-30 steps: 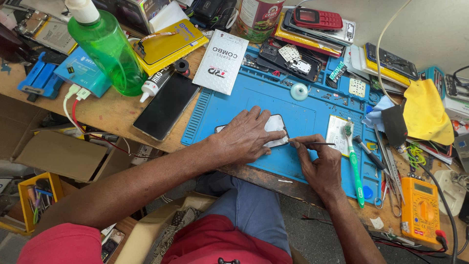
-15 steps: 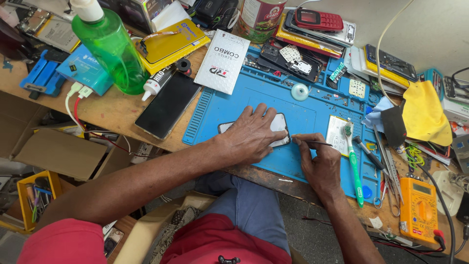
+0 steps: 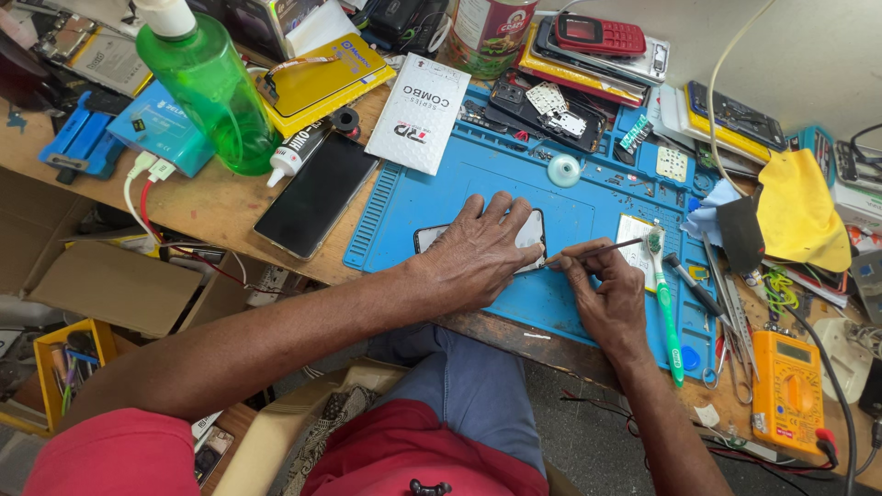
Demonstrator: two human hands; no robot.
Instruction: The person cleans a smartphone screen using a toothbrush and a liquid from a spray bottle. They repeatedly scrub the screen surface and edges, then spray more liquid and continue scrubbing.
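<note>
A: Item one, left hand (image 3: 478, 248)?
B: Spread flat, pressing a phone (image 3: 533, 230) onto the blue mat (image 3: 588, 202).
A: Right hand (image 3: 606, 298)?
B: Pinched on a thin tool (image 3: 597, 250), tip at the phone's right edge.
A: Nearby?
B: Green toothbrush (image 3: 666, 312) just right; yellow multimeter (image 3: 785, 395) at the bench edge; green bottle (image 3: 207, 87) far left.

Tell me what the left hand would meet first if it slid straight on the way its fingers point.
Probably the small pale round disc on the blue work mat. The left hand lies flat on a phone, fingers pointing up and right; bare mat lies between. Direction is approximate.
</note>
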